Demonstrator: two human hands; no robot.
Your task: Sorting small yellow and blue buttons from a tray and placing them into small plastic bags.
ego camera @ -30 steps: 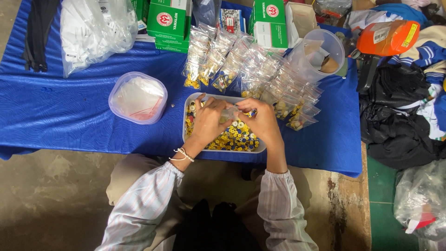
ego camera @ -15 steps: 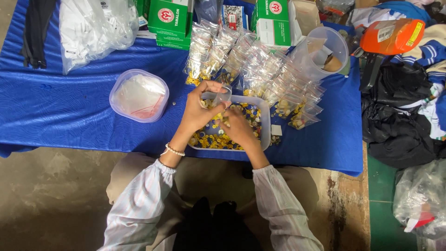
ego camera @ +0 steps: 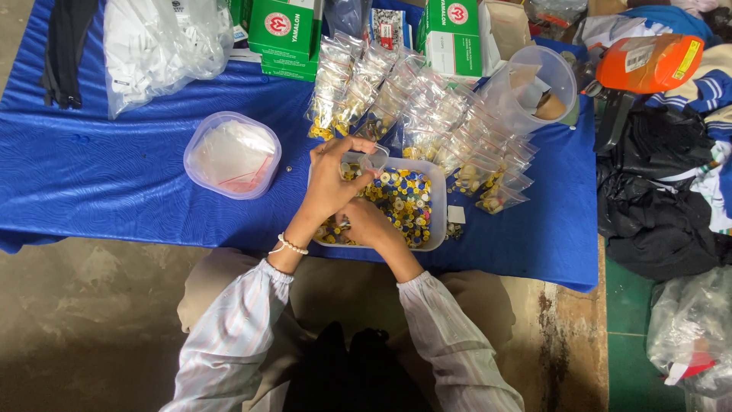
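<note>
Our left hand (ego camera: 335, 177) pinches a small clear bag (ego camera: 364, 162) above the tray (ego camera: 438, 206) of buttons; our right hand (ego camera: 367, 223) digs into them, fingers curled, grip unclear. Filled bags (ego camera: 427, 114) lie behind, a round tub (ego camera: 231, 155) left.

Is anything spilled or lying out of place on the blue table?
A few small pieces lie loose on the blue cloth, just right of the clear tray of yellow and blue buttons, beside a small white tag. Nothing else looks spilled.
</note>
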